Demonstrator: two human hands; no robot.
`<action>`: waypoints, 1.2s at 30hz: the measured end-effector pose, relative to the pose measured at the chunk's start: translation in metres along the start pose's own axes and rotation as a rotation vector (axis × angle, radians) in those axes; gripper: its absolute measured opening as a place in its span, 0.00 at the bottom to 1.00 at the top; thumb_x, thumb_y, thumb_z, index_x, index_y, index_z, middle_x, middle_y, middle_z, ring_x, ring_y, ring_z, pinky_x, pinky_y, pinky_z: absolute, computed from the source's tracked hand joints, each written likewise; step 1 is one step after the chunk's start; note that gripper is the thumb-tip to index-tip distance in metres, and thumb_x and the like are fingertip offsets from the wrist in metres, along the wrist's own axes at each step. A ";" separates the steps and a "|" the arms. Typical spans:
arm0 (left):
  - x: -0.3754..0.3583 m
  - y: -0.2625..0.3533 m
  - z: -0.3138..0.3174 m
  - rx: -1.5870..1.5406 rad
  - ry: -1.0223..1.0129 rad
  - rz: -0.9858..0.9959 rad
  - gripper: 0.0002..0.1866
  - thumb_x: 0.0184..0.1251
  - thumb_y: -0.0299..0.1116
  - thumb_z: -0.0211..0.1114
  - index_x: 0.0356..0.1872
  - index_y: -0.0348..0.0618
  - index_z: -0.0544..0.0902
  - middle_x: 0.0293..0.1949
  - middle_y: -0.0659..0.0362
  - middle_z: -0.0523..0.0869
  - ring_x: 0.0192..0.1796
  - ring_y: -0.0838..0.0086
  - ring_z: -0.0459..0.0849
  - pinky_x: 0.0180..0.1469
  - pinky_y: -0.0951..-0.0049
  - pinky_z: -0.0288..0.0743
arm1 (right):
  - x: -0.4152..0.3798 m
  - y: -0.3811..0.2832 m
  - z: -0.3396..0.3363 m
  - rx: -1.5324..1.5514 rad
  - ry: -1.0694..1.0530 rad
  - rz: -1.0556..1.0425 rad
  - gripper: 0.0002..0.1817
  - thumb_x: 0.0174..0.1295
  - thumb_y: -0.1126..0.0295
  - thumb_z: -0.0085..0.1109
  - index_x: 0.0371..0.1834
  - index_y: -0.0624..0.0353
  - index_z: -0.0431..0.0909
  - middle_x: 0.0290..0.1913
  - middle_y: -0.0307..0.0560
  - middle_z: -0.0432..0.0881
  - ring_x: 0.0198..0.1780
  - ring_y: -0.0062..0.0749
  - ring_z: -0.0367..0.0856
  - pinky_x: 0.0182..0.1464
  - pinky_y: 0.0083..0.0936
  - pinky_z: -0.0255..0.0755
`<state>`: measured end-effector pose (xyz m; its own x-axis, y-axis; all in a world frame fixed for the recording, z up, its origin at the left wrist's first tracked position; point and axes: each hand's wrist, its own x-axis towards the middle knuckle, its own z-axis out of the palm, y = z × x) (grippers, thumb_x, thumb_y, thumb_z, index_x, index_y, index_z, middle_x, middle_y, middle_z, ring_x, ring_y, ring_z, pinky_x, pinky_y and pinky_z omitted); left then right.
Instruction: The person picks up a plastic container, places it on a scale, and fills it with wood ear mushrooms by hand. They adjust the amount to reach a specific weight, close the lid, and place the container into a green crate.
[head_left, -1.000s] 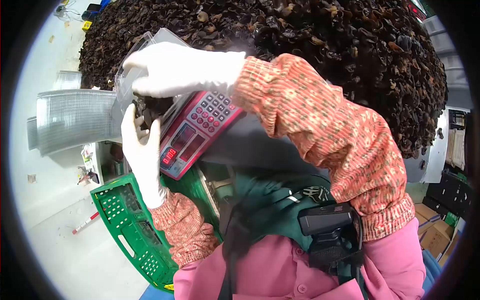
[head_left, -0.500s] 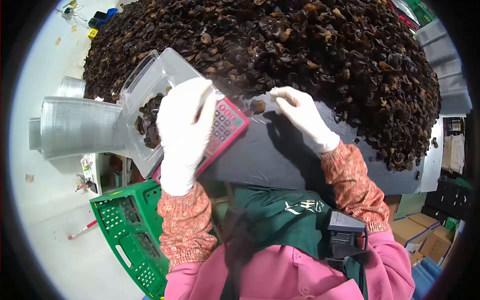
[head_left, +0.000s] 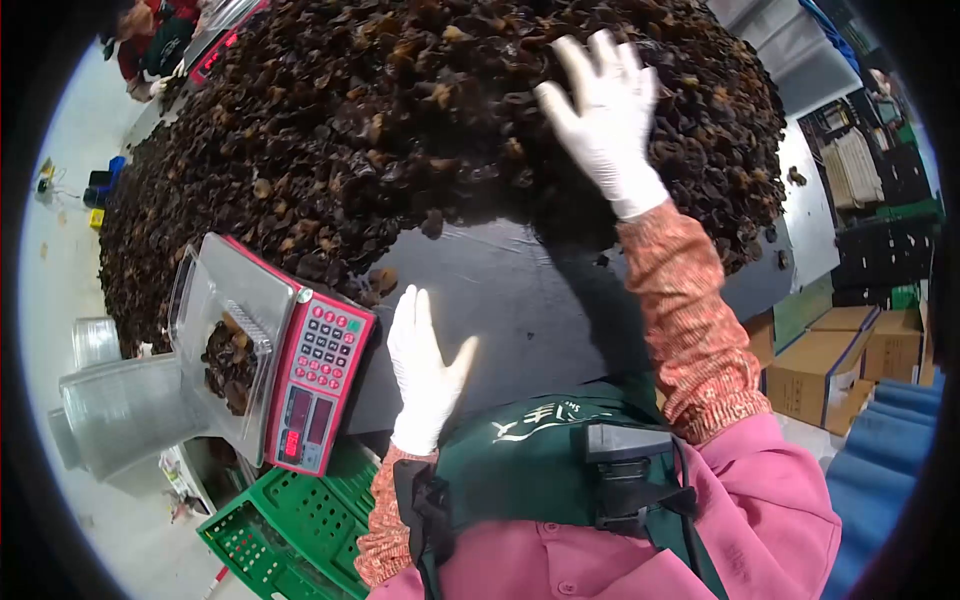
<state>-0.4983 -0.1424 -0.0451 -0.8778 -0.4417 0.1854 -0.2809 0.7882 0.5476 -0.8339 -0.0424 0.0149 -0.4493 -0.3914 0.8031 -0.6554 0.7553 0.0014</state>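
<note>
My right hand (head_left: 608,125), in a white glove, reaches out over the big heap of dark wood ear mushrooms (head_left: 400,130) with its fingers spread. No mushroom shows in it. My left hand (head_left: 424,370), gloved as well, hovers by the table's near edge just right of the pink-framed weighing scale (head_left: 325,345), its fingers stretched out and thumb apart. On the scale's plate lies a clear plastic box (head_left: 250,335) with its lid folded up. Some mushrooms (head_left: 231,365) sit inside it. The scale's display (head_left: 292,442) glows red.
Stacked clear plastic boxes (head_left: 125,410) lean out left of the scale. Below is a green crate (head_left: 280,520). At the top left a co-worker (head_left: 160,45) stands by another scale (head_left: 215,50). Cardboard boxes (head_left: 825,365) stand at the right; a few loose mushrooms (head_left: 382,280) lie on the dark tabletop (head_left: 490,290).
My right hand has moved from the heap's near edge out over it and opened. My left hand has left the box on the scale and come down to its right. The view has turned.
</note>
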 end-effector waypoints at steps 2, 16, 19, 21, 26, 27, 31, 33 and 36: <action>-0.009 -0.001 0.016 0.014 0.024 0.009 0.54 0.57 0.41 0.82 0.80 0.31 0.60 0.78 0.37 0.64 0.78 0.44 0.64 0.79 0.49 0.58 | -0.018 -0.017 0.000 0.174 -0.205 -0.047 0.24 0.65 0.51 0.61 0.63 0.40 0.80 0.64 0.50 0.76 0.65 0.54 0.69 0.58 0.56 0.67; -0.026 -0.014 0.035 0.030 -0.027 -0.073 0.65 0.51 0.45 0.84 0.82 0.27 0.51 0.81 0.34 0.55 0.83 0.41 0.55 0.83 0.47 0.49 | -0.172 -0.057 -0.085 0.872 -0.655 -0.604 0.25 0.64 0.68 0.60 0.66 0.44 0.81 0.76 0.57 0.72 0.74 0.58 0.72 0.65 0.52 0.75; -0.030 -0.019 0.040 0.052 0.029 -0.031 0.63 0.52 0.45 0.84 0.82 0.28 0.53 0.81 0.35 0.57 0.82 0.42 0.57 0.82 0.48 0.51 | -0.168 -0.039 -0.106 1.002 -0.698 -0.512 0.27 0.59 0.73 0.63 0.65 0.49 0.81 0.76 0.60 0.72 0.69 0.54 0.78 0.55 0.45 0.80; -0.030 -0.016 0.035 0.038 0.029 -0.062 0.61 0.53 0.44 0.84 0.81 0.29 0.54 0.80 0.36 0.59 0.81 0.43 0.59 0.82 0.49 0.52 | -0.156 -0.025 -0.115 1.036 -0.761 -0.325 0.26 0.55 0.77 0.65 0.61 0.55 0.82 0.69 0.61 0.79 0.59 0.53 0.85 0.54 0.41 0.82; -0.041 -0.014 0.022 -0.043 0.054 -0.139 0.48 0.62 0.33 0.77 0.81 0.35 0.61 0.79 0.44 0.65 0.79 0.51 0.65 0.80 0.55 0.58 | -0.158 0.005 -0.127 1.048 -0.558 0.440 0.17 0.68 0.83 0.56 0.57 0.61 0.85 0.58 0.50 0.87 0.56 0.34 0.87 0.61 0.27 0.79; -0.046 -0.017 0.021 -0.046 0.071 -0.141 0.45 0.64 0.31 0.75 0.81 0.35 0.61 0.79 0.45 0.66 0.79 0.51 0.65 0.80 0.56 0.58 | -0.161 0.010 -0.128 1.021 -0.537 0.494 0.17 0.70 0.84 0.55 0.58 0.61 0.85 0.57 0.49 0.87 0.56 0.32 0.87 0.61 0.26 0.78; -0.064 -0.025 0.011 -0.057 0.079 -0.168 0.40 0.67 0.27 0.72 0.79 0.37 0.65 0.79 0.47 0.68 0.79 0.53 0.67 0.79 0.56 0.61 | -0.174 0.019 -0.138 0.998 -0.548 0.620 0.17 0.71 0.84 0.53 0.58 0.62 0.85 0.56 0.48 0.87 0.57 0.30 0.86 0.62 0.24 0.76; -0.071 -0.030 0.008 -0.071 0.115 -0.130 0.39 0.64 0.26 0.73 0.77 0.37 0.68 0.78 0.47 0.69 0.78 0.53 0.68 0.78 0.56 0.63 | -0.181 0.017 -0.144 0.967 -0.579 0.558 0.16 0.72 0.84 0.54 0.58 0.62 0.85 0.56 0.47 0.87 0.57 0.30 0.85 0.62 0.25 0.76; -0.079 -0.028 0.004 -0.065 0.092 -0.107 0.39 0.62 0.26 0.75 0.75 0.38 0.70 0.77 0.47 0.70 0.77 0.52 0.69 0.78 0.55 0.64 | -0.188 0.009 -0.152 0.942 -0.624 0.502 0.15 0.70 0.82 0.57 0.56 0.62 0.86 0.54 0.49 0.88 0.56 0.34 0.86 0.61 0.27 0.78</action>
<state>-0.4222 -0.1277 -0.0778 -0.8040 -0.5615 0.1957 -0.3426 0.7064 0.6194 -0.6626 0.1178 -0.0455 -0.8203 -0.5463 0.1694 -0.3925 0.3223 -0.8614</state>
